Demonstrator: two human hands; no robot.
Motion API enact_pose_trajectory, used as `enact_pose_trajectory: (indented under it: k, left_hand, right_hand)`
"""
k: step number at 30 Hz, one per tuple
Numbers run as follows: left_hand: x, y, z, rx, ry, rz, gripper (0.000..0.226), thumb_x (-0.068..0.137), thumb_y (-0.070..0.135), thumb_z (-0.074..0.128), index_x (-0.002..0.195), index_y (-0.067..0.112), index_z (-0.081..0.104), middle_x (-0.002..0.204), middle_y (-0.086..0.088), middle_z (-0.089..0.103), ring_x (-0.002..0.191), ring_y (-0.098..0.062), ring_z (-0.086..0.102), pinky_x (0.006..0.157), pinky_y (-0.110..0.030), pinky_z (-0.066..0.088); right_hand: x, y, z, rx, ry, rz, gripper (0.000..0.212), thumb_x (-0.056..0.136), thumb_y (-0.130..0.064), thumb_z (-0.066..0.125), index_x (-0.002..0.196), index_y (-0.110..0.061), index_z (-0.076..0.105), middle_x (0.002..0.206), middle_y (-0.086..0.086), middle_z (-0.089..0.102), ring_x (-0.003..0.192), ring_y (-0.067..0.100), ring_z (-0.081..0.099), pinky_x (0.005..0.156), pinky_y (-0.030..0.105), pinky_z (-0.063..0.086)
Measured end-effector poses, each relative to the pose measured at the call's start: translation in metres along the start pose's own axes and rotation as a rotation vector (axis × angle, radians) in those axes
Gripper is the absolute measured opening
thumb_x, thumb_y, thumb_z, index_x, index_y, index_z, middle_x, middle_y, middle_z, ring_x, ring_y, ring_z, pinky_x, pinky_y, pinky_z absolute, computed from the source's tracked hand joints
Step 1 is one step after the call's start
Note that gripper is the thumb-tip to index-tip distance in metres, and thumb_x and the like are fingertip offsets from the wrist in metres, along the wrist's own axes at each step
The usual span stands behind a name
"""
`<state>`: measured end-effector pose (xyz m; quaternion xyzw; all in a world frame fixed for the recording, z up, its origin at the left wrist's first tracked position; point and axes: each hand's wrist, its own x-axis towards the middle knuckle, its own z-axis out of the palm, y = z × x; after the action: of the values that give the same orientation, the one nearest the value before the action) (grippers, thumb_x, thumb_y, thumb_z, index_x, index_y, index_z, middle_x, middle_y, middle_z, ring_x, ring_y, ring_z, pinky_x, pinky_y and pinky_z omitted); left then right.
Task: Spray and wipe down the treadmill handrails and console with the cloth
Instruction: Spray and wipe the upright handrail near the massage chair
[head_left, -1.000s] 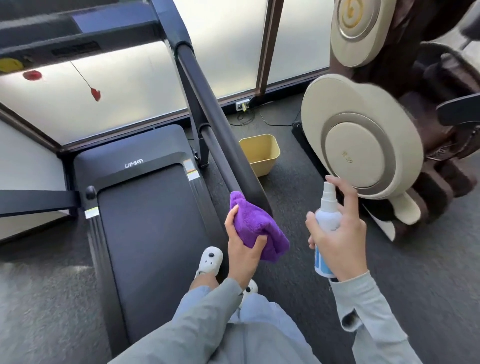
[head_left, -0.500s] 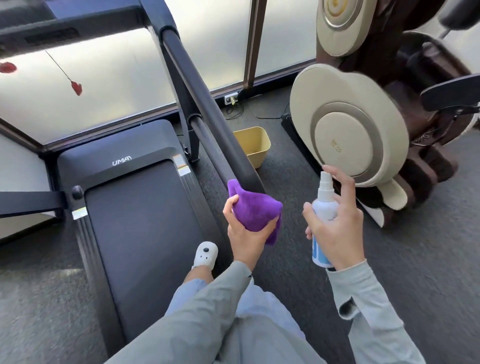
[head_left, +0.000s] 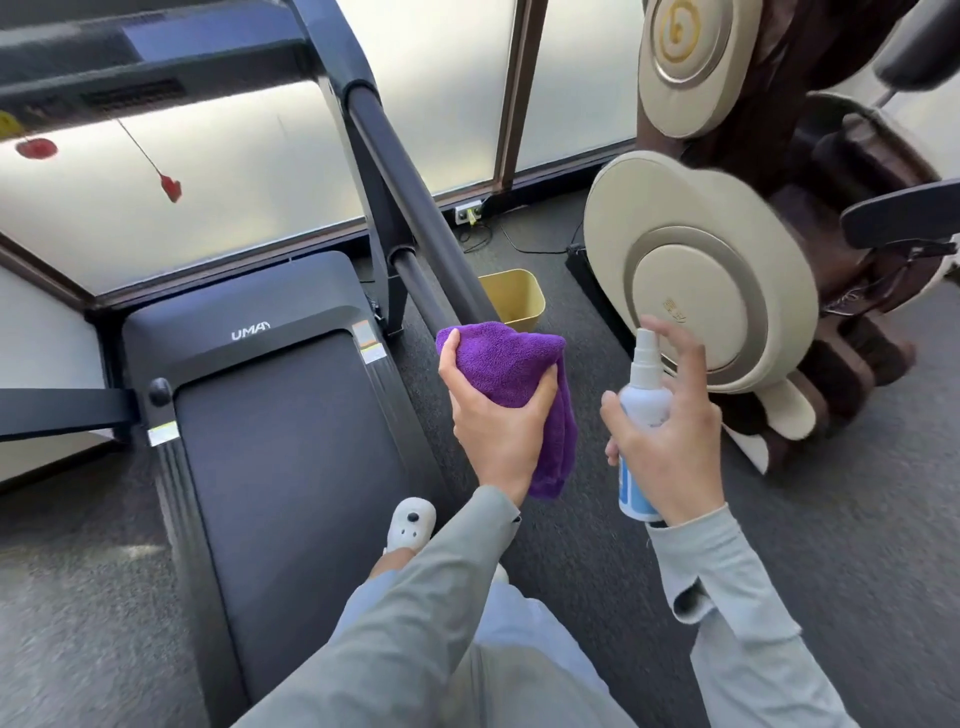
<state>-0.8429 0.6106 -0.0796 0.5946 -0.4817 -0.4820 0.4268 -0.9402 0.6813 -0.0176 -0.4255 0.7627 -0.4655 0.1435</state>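
Head view: the rail was seen running as a long dark padded bar from the console at upper left, down and toward the person, its near end hidden behind the cloth. Its long axis lay diagonally, away-left to near-right. It sat just ahead of and above the left hand, which was judged the nearer hand; the right hand was offset to the rail's right, apart from it.

The left hand was clamped round the purple cloth, thumb on one side, fingers on the other, with a loose tail hanging below the palm. The cloth appeared to be at or against the rail's near end; actual contact could not be told.

The right hand was wrapped round the spray bottle, held upright, with the index finger raised over the nozzle top. Whether the finger was pressing could not be told; no mist was visible. The nozzle seemed to face leftward, toward cloth and rail.

The hands were held apart, side by side, nearly level.

The console was well away at upper left, beyond reach of either hand as posed. The next move was judged to turn on carrying the cloth up along the rail's diagonal.

A yellow bin stood on the floor just behind the cloth, and a massage chair to the right.
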Motion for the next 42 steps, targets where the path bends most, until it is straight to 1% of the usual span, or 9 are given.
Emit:
enact_pose_trajectory:
  k: [6,17,22,26,30,33,35,38,42]
  left_hand:
    - [0.056,0.031,0.003,0.031,-0.023,-0.176,0.118,0.069,0.052,0.081,0.154,0.028,0.004,0.150,-0.005,0.041,0.132,-0.027,0.045,0.108,-0.037,0.032]
    - [0.145,0.049,0.007,0.082,-0.027,-0.215,0.109,0.065,0.047,0.084,0.151,0.030,0.019,0.139,-0.005,0.051,0.125,-0.029,0.050,0.108,-0.041,0.037]
    - [0.193,0.056,0.008,0.097,-0.020,-0.219,0.110,0.064,0.048,0.084,0.151,0.032,0.020,0.138,-0.002,0.052,0.126,-0.027,0.049,0.105,-0.037,0.034]
    - [0.229,0.059,0.009,0.075,-0.026,-0.229,0.109,0.063,0.047,0.085,0.151,0.032,0.022,0.138,-0.001,0.053,0.124,-0.025,0.052,0.104,-0.035,0.037]
    - [0.275,0.071,0.011,0.135,-0.007,-0.238,0.107,0.064,0.049,0.084,0.150,0.023,0.027,0.139,-0.005,0.053,0.126,-0.028,0.051,0.106,-0.038,0.037]
    - [0.311,0.078,0.012,0.143,-0.005,-0.247,0.102,0.063,0.050,0.084,0.145,0.018,0.032,0.136,-0.006,0.054,0.125,-0.031,0.050,0.107,-0.041,0.038]
    - [0.329,0.081,0.014,0.147,0.001,-0.254,0.105,0.061,0.052,0.084,0.145,0.017,0.031,0.136,-0.007,0.054,0.124,-0.032,0.050,0.106,-0.040,0.038]
    - [0.350,0.087,0.016,0.141,0.014,-0.254,0.112,0.060,0.053,0.084,0.149,0.017,0.025,0.138,-0.007,0.051,0.126,-0.032,0.049,0.104,-0.039,0.037]
    - [0.357,0.088,0.016,0.122,0.011,-0.257,0.119,0.060,0.053,0.084,0.152,0.018,0.018,0.140,-0.008,0.049,0.126,-0.031,0.047,0.104,-0.038,0.036]
  right_hand:
    - [0.024,-0.015,0.014,0.017,-0.040,-0.034,0.062,0.076,-0.010,0.061,0.125,-0.042,0.042,0.062,0.015,0.058,0.044,0.031,0.057,0.055,0.044,0.055]
    - [0.073,-0.030,0.048,0.017,-0.099,-0.071,0.062,0.076,-0.013,0.061,0.123,-0.046,0.039,0.065,0.008,0.060,0.047,0.027,0.058,0.057,0.040,0.055]
    - [0.098,-0.034,0.067,0.019,-0.104,-0.092,0.064,0.077,-0.008,0.063,0.124,-0.046,0.040,0.077,-0.008,0.060,0.049,0.027,0.058,0.057,0.039,0.056]
    - [0.118,-0.033,0.083,0.012,-0.104,-0.079,0.069,0.079,-0.001,0.066,0.126,-0.045,0.041,0.071,0.001,0.059,0.048,0.027,0.059,0.055,0.044,0.056]
    - [0.141,-0.036,0.101,-0.004,-0.113,-0.081,0.068,0.077,0.000,0.066,0.125,-0.043,0.043,0.071,-0.005,0.058,0.048,0.027,0.058,0.057,0.044,0.055]
    - [0.160,-0.040,0.113,-0.009,-0.122,-0.078,0.068,0.078,0.002,0.066,0.125,-0.041,0.043,0.083,-0.006,0.059,0.049,0.026,0.058,0.059,0.045,0.056]
    - [0.171,-0.043,0.120,-0.008,-0.122,-0.073,0.067,0.078,0.003,0.066,0.125,-0.040,0.043,0.086,-0.004,0.058,0.051,0.025,0.059,0.061,0.044,0.056]
    - [0.185,-0.049,0.129,-0.007,-0.133,-0.060,0.066,0.079,0.002,0.066,0.125,-0.040,0.042,0.074,-0.006,0.058,0.051,0.028,0.059,0.061,0.044,0.056]
    - [0.194,-0.058,0.133,0.003,-0.140,-0.055,0.065,0.079,0.002,0.065,0.125,-0.039,0.042,0.072,0.006,0.058,0.050,0.034,0.057,0.057,0.049,0.054]
